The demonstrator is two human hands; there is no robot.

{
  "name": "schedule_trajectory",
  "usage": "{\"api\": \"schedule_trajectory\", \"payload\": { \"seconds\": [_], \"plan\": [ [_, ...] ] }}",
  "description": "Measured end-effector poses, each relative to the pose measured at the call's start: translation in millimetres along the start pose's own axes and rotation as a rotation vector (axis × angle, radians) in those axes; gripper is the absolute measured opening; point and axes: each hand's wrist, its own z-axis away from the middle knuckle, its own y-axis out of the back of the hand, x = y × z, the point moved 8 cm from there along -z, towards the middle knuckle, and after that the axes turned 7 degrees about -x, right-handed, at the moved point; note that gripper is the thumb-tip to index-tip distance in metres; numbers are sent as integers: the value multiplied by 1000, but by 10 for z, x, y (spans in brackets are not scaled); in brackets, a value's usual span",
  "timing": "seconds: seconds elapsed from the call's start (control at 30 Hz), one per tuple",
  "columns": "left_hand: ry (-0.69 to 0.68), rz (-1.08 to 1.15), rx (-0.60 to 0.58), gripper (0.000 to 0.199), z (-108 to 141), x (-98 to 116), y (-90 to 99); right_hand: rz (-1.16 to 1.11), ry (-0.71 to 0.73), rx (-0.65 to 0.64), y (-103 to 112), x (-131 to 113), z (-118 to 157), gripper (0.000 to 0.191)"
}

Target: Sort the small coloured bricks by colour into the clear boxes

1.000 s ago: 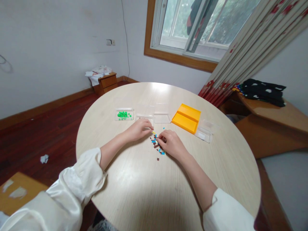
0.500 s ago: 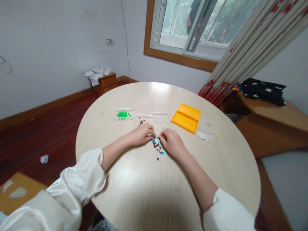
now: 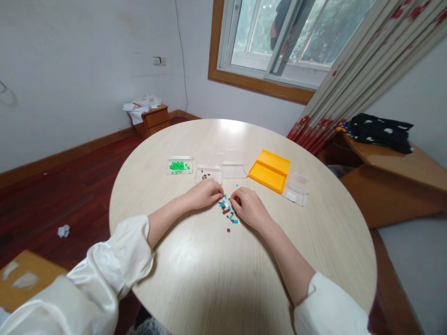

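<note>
Small brown, blue and pale yellow flat pieces lie in a loose pile [image 3: 226, 211] on the round table. My left hand [image 3: 206, 193] is at the pile's upper left, its thumb and fingertips pinched together; whatever they hold is too small to make out. Across the pile, my right hand [image 3: 248, 207] is closed, with a tiny brown piece [image 3: 229, 199] at its fingertips. Just beyond my left hand, a clear plastic box [image 3: 219, 176] has a few brown pieces in it. One brown square [image 3: 228, 230] lies apart on the near side.
A clear box [image 3: 168, 171] of green pieces stands at the left. Another clear tray [image 3: 234, 176] is behind the pile. An open yellow case [image 3: 267, 177] lies to the right, beside a clear box [image 3: 295, 197]. The table's [image 3: 195, 279] curved edge runs all round.
My left fingertips have drawn slightly up and away from the pile, uncovering a bit more of it. My right hand stays almost in place, its fingers shifted slightly.
</note>
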Motion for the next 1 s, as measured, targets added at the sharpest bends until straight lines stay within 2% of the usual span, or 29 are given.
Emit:
{"api": "schedule_trajectory", "payload": {
  "seconds": [0.3,0.63,0.83,1.0],
  "plan": [
    [100,134,66,21,24,-64,59,-143,-56,46,43,55,9,12],
    [127,334,68,20,11,-87,7,-291,79,238,143,11,48,16],
    [102,452,79,17,1,-71,8,-316,83,219,104,-34,46,14],
    [98,386,143,15,15,-103,109,-314,75,219,96,-33,44,14]
  ]
}}
